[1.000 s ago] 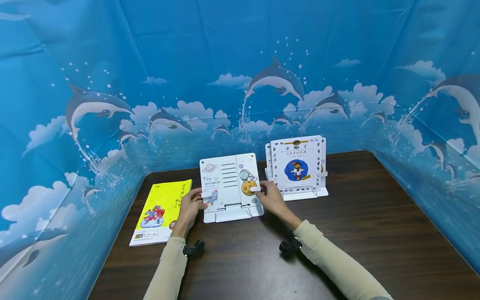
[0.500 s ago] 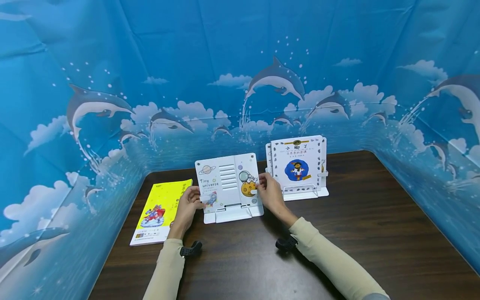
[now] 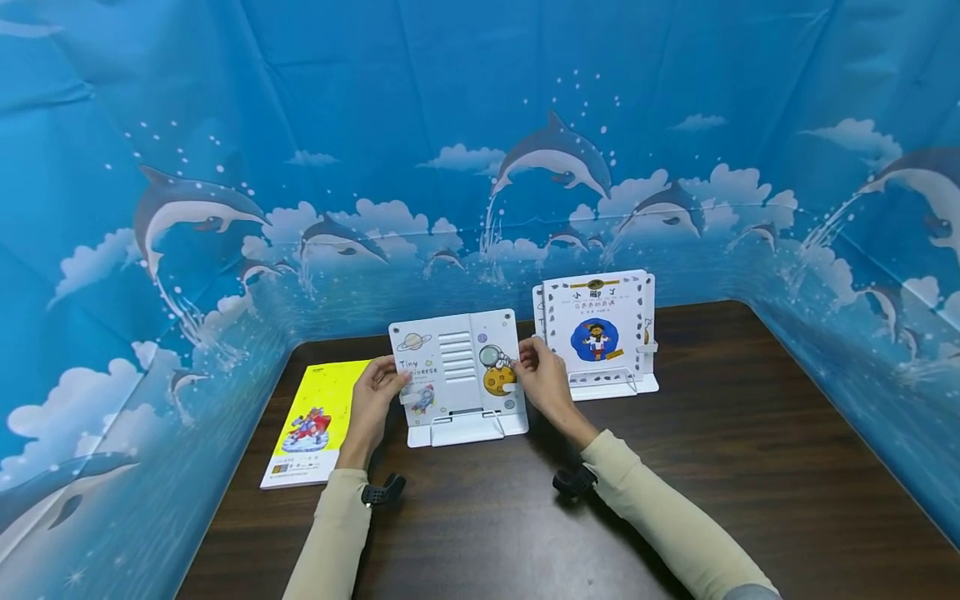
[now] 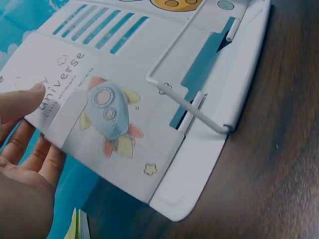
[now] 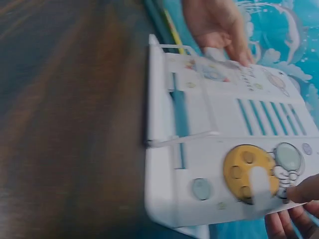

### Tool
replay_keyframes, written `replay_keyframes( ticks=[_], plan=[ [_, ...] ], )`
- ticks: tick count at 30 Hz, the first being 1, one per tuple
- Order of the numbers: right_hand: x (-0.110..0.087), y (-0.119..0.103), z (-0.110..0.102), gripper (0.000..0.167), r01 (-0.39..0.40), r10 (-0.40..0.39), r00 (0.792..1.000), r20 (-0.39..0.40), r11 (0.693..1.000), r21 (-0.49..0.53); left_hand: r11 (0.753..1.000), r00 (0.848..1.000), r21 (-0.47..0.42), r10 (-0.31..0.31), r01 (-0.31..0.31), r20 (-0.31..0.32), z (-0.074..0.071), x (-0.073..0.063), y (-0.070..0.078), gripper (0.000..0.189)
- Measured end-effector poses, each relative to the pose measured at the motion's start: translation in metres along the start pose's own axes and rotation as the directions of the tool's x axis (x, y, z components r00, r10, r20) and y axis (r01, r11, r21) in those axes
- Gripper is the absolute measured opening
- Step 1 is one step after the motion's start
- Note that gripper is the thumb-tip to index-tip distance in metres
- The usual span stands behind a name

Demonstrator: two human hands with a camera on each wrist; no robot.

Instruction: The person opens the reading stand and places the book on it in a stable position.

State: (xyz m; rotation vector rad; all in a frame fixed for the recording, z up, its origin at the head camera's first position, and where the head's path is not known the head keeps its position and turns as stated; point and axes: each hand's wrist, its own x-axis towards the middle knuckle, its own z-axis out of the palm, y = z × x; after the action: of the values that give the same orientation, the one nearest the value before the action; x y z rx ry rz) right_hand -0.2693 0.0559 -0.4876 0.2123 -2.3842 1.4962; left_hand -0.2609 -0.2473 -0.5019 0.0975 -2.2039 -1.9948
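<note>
A white book stand (image 3: 456, 400), printed with "Tiny universe", a rocket, a planet and an astronaut, stands on the table with its panel raised and its wire page holder at the front. My left hand (image 3: 371, 406) pinches the panel's left edge. In the left wrist view its thumb lies on the front and the fingers are behind. My right hand (image 3: 546, 379) pinches the right edge beside the astronaut, thumb in front and fingers behind, as the right wrist view shows. White side clips (image 4: 67, 117) sit at the panel's edges. The stand's back is hidden.
To the right, a second white stand (image 3: 647, 385) holds a white picture book (image 3: 592, 304) with a blue circle on its cover. Left of my left hand lies a yellow book (image 3: 315, 387) on the dark wooden table (image 3: 480, 525). A blue dolphin-printed cloth (image 3: 375, 125) surrounds the table.
My left hand has slid up the stand's left edge, and my right hand has shifted slightly up. The panel's left side has shifted outward, and its slots look paler.
</note>
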Motion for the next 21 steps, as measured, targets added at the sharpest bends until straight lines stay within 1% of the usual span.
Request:
replay_keyframes(
  ticks=[3, 6, 9, 12, 16, 19, 21],
  plan=[
    [0.003, -0.006, -0.003, 0.025, 0.017, -0.017, 1.000, 0.013, 0.999, 0.035, 0.998, 0.998, -0.036, 0.044, -0.045, -0.039, 0.004, 0.000, 0.003, 0.038],
    [0.003, -0.010, -0.004, 0.024, 0.030, -0.032, 0.999, 0.026, 0.998, 0.047, 0.996, 0.994, -0.032, 0.077, -0.080, -0.075, 0.004, 0.002, 0.005, 0.032],
    [0.000, -0.012, -0.004, 0.022, 0.057, -0.059, 0.998, 0.032, 0.997, 0.045, 0.995, 0.989, 0.005, 0.103, -0.103, -0.105, 0.003, 0.006, 0.008, 0.032],
    [-0.007, -0.017, -0.003, 0.021, 0.105, -0.107, 0.994, 0.038, 0.993, 0.051, 0.991, 0.984, 0.057, 0.130, -0.124, -0.118, -0.001, 0.012, 0.013, 0.033],
    [-0.020, -0.027, 0.003, 0.021, 0.193, -0.196, 0.979, 0.058, 0.979, 0.059, 0.981, 0.978, 0.103, 0.174, -0.163, -0.116, -0.009, 0.023, 0.017, 0.034],
    [-0.030, -0.035, 0.010, 0.022, 0.251, -0.257, 0.962, 0.090, 0.965, 0.073, 0.979, 0.977, 0.098, 0.189, -0.179, -0.097, -0.014, 0.032, 0.019, 0.036],
    [-0.038, -0.042, 0.015, 0.022, 0.282, -0.290, 0.949, 0.121, 0.956, 0.086, 0.980, 0.980, 0.085, 0.185, -0.178, -0.079, -0.016, 0.039, 0.020, 0.038]
  ],
)
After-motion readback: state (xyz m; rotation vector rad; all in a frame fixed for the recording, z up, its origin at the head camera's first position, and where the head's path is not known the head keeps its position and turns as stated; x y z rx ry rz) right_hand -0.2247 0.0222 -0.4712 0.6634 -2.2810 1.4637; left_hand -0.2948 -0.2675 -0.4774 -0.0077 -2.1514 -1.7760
